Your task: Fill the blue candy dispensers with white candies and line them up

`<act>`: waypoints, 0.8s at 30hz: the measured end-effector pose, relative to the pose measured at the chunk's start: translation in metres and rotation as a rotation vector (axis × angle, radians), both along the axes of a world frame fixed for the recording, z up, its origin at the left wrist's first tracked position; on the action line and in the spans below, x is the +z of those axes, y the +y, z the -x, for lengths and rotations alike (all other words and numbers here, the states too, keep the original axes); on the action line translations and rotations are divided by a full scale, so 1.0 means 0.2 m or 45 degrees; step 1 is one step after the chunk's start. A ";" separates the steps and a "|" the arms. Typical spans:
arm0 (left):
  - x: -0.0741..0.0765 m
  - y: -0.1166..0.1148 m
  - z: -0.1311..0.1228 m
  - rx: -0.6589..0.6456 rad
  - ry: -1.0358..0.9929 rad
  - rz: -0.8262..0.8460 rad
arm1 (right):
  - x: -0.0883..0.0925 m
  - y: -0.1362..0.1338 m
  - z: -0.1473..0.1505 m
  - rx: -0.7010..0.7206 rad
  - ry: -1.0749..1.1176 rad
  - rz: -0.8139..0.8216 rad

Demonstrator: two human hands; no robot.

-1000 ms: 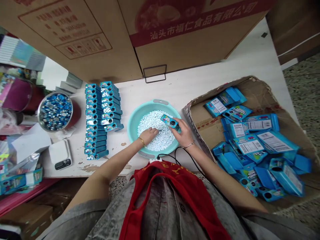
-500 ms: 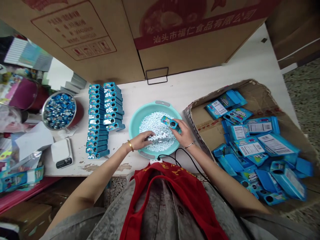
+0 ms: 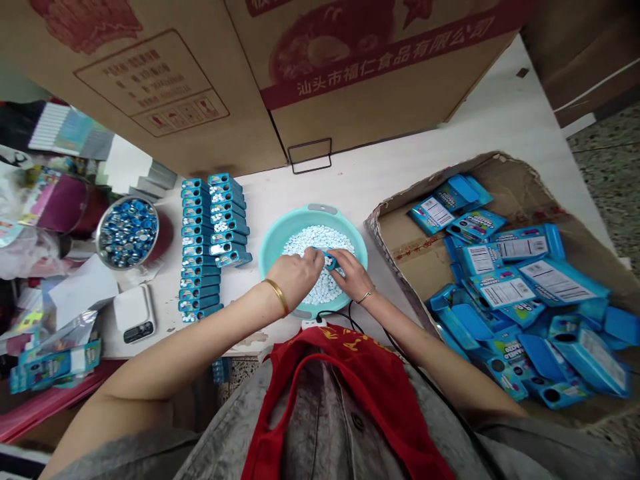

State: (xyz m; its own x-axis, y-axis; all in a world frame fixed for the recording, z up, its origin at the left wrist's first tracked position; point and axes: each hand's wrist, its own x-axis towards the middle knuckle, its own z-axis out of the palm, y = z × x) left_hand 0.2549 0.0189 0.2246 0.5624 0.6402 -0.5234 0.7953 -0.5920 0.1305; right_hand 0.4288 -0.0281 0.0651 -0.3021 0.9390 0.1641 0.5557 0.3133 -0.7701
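A teal basin (image 3: 269, 233) of small white candies (image 3: 320, 237) stands in front of me. Over it, my right hand (image 3: 354, 275) grips a small blue candy box (image 3: 329, 261), whose top is partly visible between the hands. My left hand (image 3: 299, 275) is closed with its fingertips at the top of that box, back of the hand toward me; the candies in it are hidden by the fingers. To the left stand two rows of similar blue boxes (image 3: 200, 270), several with white candies showing in their round holes.
At the right, a cardboard carton (image 3: 410, 250) holds many loose blue boxes (image 3: 500, 290). A metal bowl of blue and silver caps (image 3: 127, 232) and a white scale (image 3: 134, 312) stand left. Large cartons (image 3: 350, 127) line the back. A black cable (image 3: 353, 317) runs by the basin.
My left hand has risen from the candies in the basin to the top of the blue box. My right hand has brought the box slightly left and lower.
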 end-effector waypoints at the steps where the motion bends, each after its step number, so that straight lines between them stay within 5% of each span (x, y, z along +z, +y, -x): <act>1: 0.02 0.00 0.00 -0.012 0.001 -0.009 | 0.00 0.00 0.00 -0.008 0.002 0.003; 4: 0.01 0.03 0.08 0.001 -0.011 0.002 | -0.02 0.00 -0.02 -0.045 -0.003 0.001; 6: -0.09 0.08 0.17 0.097 -0.040 -0.032 | -0.02 0.01 -0.04 -0.079 0.001 -0.003; 9: -0.37 0.13 0.29 0.270 -0.074 -0.114 | -0.01 0.03 -0.07 -0.137 0.020 0.013; 13: -0.82 0.09 0.27 0.231 -0.090 -0.009 | 0.02 0.08 -0.08 -0.197 0.013 0.020; 16: -1.01 -0.02 0.18 0.159 -0.260 0.100 | 0.05 0.10 -0.08 -0.219 -0.008 0.017; 19: -1.07 -0.13 0.11 0.101 -0.410 0.226 | 0.06 0.12 -0.09 -0.242 -0.004 0.015; 24: -1.05 -0.22 0.11 0.093 -0.672 0.525 | 0.05 0.12 -0.09 -0.277 0.025 0.004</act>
